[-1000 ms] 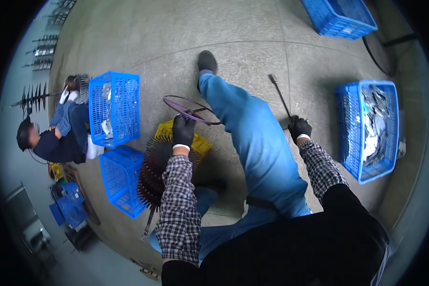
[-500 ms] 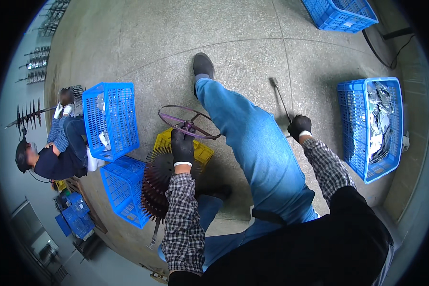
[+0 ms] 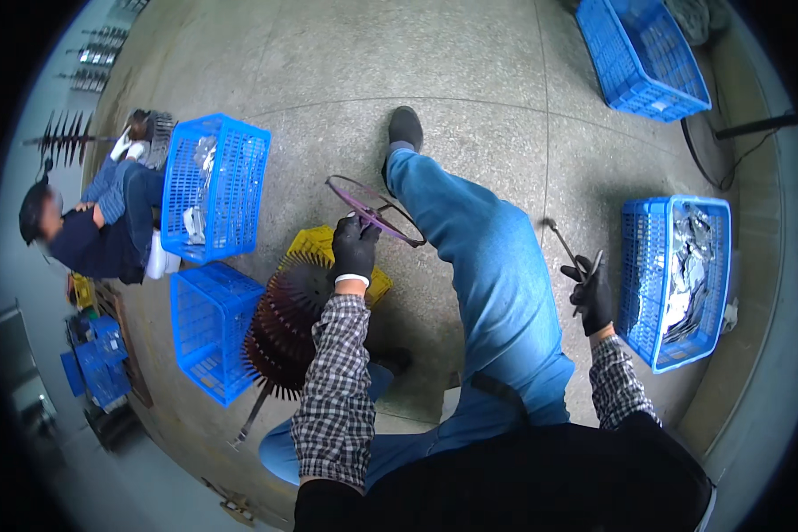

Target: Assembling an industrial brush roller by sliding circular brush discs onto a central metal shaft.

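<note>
My left hand (image 3: 353, 250), in a black glove, is closed on the hub of a purple spoked wheel (image 3: 397, 223), which it holds tilted above the floor. Beside that hand leans a stack of dark, toothed discs (image 3: 279, 332) on a metal shaft (image 3: 255, 415), partly in front of a yellow crate (image 3: 381, 285). My right hand (image 3: 594, 297), also black-gloved, holds a thin metal rod tool (image 3: 562, 241) with a thicker tip and what looks like a crossbar handle. Some of its fingers are stretched out while the rod lies in the grip.
A blue crate of shiny metal pieces (image 3: 721, 275) stands right of my right hand. Another blue crate (image 3: 643, 75) is at the far right. Two more, an upper one (image 3: 262, 191) and a lower one (image 3: 213, 341), stand left, beside a seated co-worker (image 3: 106, 213).
My right hand has moved right and toward me with the rod tool, and its fingers have loosened. The wheel has turned more edge-on in my left hand. The whole view has shifted.
</note>
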`<act>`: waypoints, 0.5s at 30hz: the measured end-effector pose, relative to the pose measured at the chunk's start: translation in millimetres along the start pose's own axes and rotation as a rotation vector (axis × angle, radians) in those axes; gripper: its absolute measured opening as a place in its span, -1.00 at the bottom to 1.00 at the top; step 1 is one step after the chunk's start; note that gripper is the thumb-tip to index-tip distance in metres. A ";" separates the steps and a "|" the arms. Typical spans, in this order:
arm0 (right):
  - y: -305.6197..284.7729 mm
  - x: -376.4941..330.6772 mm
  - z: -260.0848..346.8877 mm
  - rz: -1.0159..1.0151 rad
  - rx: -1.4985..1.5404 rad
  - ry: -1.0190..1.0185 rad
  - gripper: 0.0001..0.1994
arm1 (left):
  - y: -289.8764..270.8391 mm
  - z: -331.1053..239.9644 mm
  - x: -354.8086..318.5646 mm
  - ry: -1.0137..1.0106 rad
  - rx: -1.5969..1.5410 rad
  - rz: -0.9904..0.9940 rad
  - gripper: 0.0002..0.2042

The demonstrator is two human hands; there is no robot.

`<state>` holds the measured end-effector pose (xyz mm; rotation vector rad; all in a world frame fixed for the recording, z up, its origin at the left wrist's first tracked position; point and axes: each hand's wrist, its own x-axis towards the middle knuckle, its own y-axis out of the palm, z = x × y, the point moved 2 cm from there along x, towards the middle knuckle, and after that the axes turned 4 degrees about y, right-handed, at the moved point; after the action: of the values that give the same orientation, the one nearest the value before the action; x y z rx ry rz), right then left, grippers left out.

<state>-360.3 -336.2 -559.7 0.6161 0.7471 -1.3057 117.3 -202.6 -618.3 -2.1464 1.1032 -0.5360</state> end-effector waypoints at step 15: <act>121.2 -204.6 238.6 0.368 -0.718 -0.631 -0.67 | -0.7 -17.4 0.7 -0.027 0.264 -0.163 -0.74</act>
<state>-227.8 -372.6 -252.1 -0.2359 0.4876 -0.7373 107.4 -209.3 -605.6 -2.0135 0.7983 -0.6850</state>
